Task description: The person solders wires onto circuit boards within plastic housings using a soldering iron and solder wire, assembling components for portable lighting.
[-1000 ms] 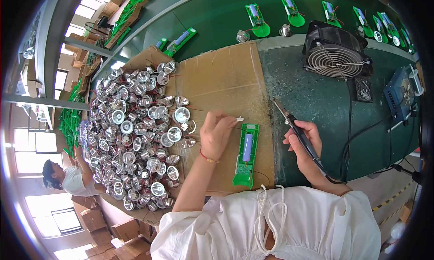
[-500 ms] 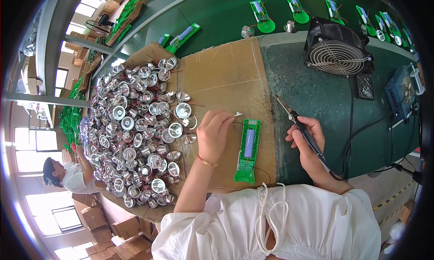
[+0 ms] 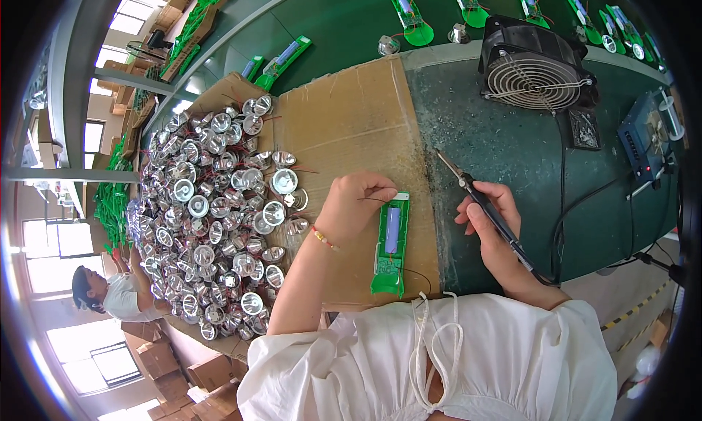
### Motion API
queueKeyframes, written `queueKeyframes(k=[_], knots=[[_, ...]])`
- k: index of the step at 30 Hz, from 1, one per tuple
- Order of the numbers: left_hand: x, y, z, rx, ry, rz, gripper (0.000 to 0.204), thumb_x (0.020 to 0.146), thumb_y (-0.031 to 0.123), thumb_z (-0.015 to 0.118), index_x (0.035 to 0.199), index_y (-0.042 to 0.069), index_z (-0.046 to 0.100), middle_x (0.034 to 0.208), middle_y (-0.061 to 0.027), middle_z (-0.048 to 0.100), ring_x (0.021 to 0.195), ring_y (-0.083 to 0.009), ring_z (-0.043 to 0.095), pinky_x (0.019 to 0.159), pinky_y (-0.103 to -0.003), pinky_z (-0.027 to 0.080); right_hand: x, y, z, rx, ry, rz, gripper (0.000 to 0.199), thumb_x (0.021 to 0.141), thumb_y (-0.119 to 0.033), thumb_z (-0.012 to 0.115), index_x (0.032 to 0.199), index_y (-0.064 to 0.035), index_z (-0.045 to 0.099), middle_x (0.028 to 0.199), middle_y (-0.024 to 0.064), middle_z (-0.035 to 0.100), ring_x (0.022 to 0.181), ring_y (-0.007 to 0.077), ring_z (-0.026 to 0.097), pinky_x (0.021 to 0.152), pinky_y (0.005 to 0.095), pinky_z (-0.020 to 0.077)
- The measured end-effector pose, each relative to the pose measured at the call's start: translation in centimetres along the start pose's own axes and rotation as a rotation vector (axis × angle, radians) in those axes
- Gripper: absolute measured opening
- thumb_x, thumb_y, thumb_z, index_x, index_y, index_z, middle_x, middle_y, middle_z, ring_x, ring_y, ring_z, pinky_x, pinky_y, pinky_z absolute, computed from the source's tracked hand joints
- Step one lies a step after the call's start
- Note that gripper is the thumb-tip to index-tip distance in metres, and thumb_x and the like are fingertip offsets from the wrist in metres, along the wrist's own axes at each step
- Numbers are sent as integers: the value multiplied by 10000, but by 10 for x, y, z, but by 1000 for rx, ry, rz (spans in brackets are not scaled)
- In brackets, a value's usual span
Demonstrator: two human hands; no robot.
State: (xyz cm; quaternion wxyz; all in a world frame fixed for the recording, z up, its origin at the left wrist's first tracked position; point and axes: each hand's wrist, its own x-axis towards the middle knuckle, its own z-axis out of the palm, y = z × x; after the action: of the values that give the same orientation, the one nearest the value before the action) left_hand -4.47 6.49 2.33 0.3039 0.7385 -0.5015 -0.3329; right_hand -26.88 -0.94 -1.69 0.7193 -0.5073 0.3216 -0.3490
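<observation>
The thumb and fingers of my left hand (image 3: pixel 352 201) are pinched together at the far end of a green plastic housing (image 3: pixel 388 282). A small white part (image 3: pixel 401 196) shows at the fingertips, against that end. A dark thin wire runs beside the fingers. In the housing lie a lilac cylindrical battery (image 3: pixel 393 229) and a green circuit board (image 3: pixel 387 265), with a loose dark wire curving off to the right. My right hand (image 3: pixel 480 222) is closed around a soldering iron (image 3: pixel 502 229), whose bare tip points away over the bench, apart from the housing.
Silvery reflector cups (image 3: pixel 197 205) are heaped at left beside the cardboard sheet (image 3: pixel 344 121). A black fan (image 3: pixel 534 77) and a blue soldering station (image 3: pixel 643 139) stand at right. More green housings (image 3: pixel 411 19) line the far side. Another person (image 3: pixel 121 293) works at far left.
My left hand has moved right and slightly nearer, bringing the small white part from beside the housing to its far end. The right hand keeps the iron much as before; the view has shifted slightly.
</observation>
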Motion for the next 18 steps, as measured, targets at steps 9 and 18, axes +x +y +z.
queueKeyframes(k=[9, 18], knots=[[-2, 0, 12, -79, 75, -55, 114, 775, 95, 666, 837, 6, 629, 693, -66, 637, 623, -124, 600, 602, -253, 477, -1, 1, -1, 14, -19, -5, 321, 869, -179, 579, 1130, -40, 453, 873, 56, 588, 740, 107, 575, 580, 215, 429], [-62, -2, 13, 141, 419, 102, 485, 693, 247, 721, 1105, 63, 544, 1109, -141, 485, 809, -203, 564, 675, -303, 481, 1, 1, -2, 17, -6, -10, 315, 872, -175, 574, 1129, -40, 452, 879, 58, 584, 741, 109, 573, 586, 214, 427]])
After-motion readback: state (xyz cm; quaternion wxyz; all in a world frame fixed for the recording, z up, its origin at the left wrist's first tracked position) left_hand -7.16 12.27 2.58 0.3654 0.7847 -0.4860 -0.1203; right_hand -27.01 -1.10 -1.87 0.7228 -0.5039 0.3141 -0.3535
